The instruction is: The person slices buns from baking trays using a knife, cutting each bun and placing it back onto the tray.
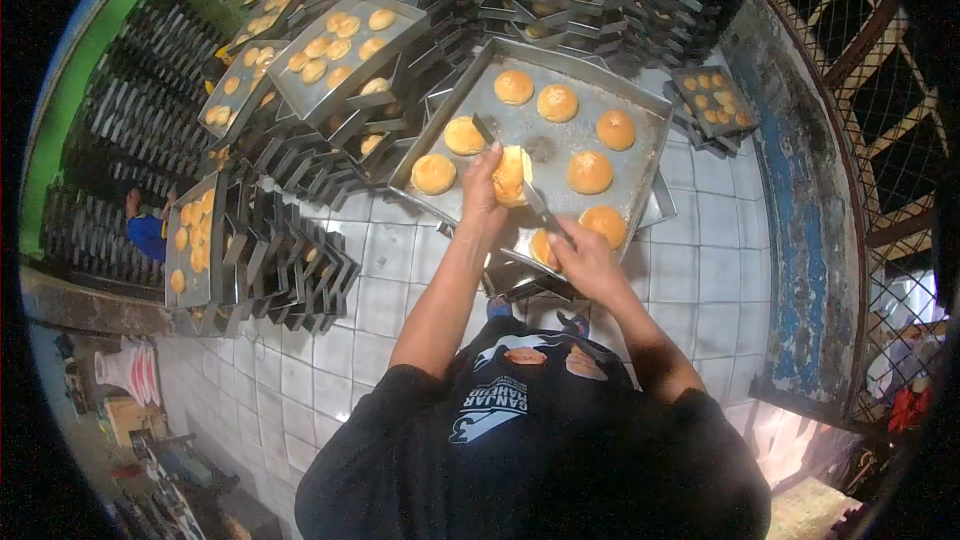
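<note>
My left hand [482,188] is closed around a golden bun [509,178], which shows a pale yellow edge on its right side. In my right hand [590,265] is a knife [541,208], its flat metal blade touching or very near that edge. I cannot tell how deep any cut goes. Both hands are over a large metal baking tray [640,105], where several round browned buns lie, one bun [589,172] just above my right hand. A small dark strip [483,128] shows above my left fingertips; its kind is unclear.
Stacked baking trays [290,270] stand to the left and behind, many holding buns, including a tilted tray [350,55]. A small tray stack [715,100] sits on the tiled floor [670,290] at right, by a lattice window [880,110]. Someone's blue sleeve [147,236] shows far left.
</note>
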`<state>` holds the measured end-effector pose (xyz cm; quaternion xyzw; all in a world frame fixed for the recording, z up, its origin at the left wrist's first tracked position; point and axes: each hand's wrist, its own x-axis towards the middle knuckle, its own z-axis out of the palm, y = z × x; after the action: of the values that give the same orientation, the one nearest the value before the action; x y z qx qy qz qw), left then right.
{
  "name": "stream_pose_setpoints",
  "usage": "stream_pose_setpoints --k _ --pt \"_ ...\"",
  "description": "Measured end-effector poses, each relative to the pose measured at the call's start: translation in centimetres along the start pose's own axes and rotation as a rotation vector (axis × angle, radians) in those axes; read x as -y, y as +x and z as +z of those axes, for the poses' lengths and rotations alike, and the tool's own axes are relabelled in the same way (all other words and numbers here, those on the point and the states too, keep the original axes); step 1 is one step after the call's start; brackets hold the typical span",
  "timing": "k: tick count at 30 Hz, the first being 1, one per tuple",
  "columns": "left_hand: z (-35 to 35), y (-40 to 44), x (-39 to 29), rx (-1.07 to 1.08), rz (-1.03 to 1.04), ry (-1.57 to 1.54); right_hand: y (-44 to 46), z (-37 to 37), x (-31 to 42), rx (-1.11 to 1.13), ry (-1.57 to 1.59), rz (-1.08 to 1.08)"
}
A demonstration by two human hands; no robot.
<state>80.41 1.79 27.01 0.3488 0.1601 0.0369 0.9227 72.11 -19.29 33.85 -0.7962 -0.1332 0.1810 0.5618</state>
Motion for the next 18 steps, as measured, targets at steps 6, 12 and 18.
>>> stream_pose_setpoints --k 6,12,18 --pt "-0.3 -0.6 -0.9 0.018 0.017 0.04 -3.4 0.5 -2.1 0.034 0.137 0.128" --pt "-0.4 0.9 0.5 -0.048 0.034 -0.003 1.3 1.1 -0.9 0.02 0.038 0.021" --pt "-0.4 -0.5 -1.1 -0.049 0.028 0.093 -1.9 1.5 -2.0 0.039 0.126 0.116"
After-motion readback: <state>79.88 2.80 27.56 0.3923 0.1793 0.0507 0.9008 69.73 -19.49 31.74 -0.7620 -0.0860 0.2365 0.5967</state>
